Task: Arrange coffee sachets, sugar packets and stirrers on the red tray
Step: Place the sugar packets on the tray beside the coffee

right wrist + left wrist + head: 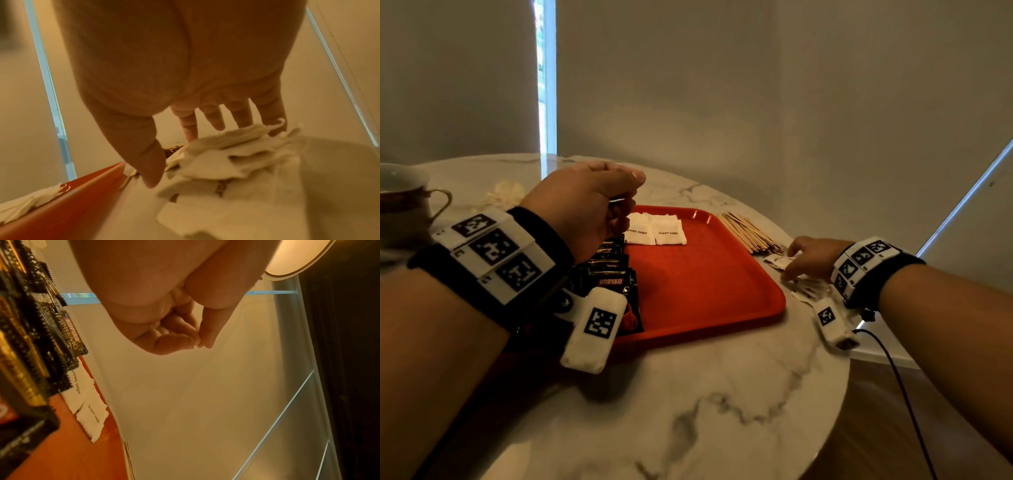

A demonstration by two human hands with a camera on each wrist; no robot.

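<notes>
The red tray (709,284) lies on the marble table. Black Kopiko coffee sachets (616,270) overlap in a row along its left side, also seen in the left wrist view (41,331). Two white brown sugar packets (655,233) sit side by side at its far edge. Wooden stirrers (751,233) are piled on the table right of the tray. My left hand (626,197) hovers above the tray's far left corner, fingers curled against the thumb (205,337), nothing visible in it. My right hand (799,260) reaches with straight, spread fingers (213,120) onto loose sugar packets (226,162) beside the tray's right rim.
A cup (400,202) on a saucer stands at the far left of the table, with a crumpled white item (503,197) behind the left wrist. The round table edge (839,394) curves close past the right hand. A black cable (897,380) hangs off there.
</notes>
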